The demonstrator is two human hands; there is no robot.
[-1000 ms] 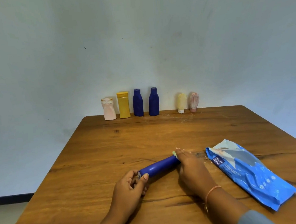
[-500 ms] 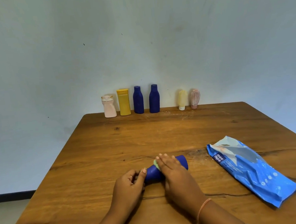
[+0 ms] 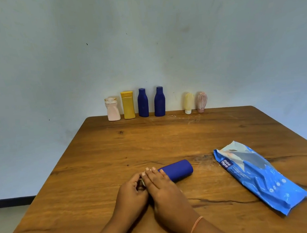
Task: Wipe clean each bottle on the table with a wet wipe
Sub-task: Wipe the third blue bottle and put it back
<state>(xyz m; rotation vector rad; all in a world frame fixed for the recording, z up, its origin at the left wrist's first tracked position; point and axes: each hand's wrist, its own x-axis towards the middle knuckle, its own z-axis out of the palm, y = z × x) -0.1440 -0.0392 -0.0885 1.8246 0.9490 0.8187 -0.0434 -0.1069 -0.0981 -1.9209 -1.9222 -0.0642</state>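
A dark blue bottle (image 3: 179,170) lies on its side near the front of the wooden table (image 3: 170,139). My left hand (image 3: 131,195) grips its left, cap end, which is hidden under the fingers. My right hand (image 3: 161,188) lies over the bottle's left part with straight fingers and presses a pale wet wipe (image 3: 142,181) onto it. Only a small edge of the wipe shows between the two hands. The bottle's right half is uncovered.
A blue wet wipe pack (image 3: 257,175) lies to the right. Along the far edge by the wall stand a pinkish white bottle (image 3: 112,111), a yellow bottle (image 3: 128,105), two dark blue bottles (image 3: 142,103) (image 3: 159,102), a cream tube (image 3: 188,103) and a pink tube (image 3: 202,101).
My right hand has slid left along the bottle with the wipe, from its right end to beside my left hand. The left hand has kept its hold.
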